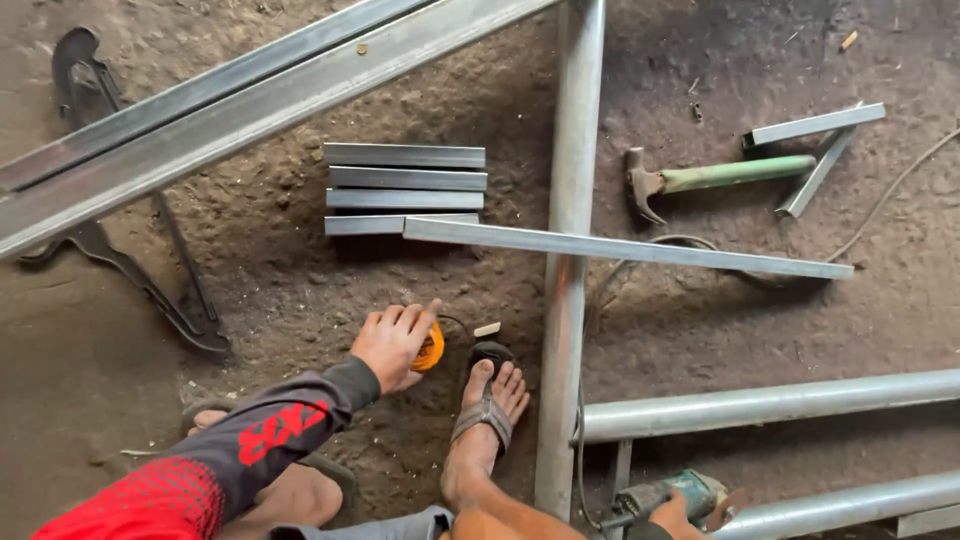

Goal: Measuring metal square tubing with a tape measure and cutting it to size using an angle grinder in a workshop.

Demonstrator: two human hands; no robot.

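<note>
Right hand [678, 512] grips the angle grinder [660, 497] at the bottom edge, while the left hand [393, 343] closes on an orange tape measure [430, 350] on the dirt floor [300, 290], below four stacked tube offcuts [404, 188].

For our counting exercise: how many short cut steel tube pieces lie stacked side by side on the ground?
4: short steel tube pieces lie parallel in one group; the nearest is partly covered by a long steel bar.
</note>
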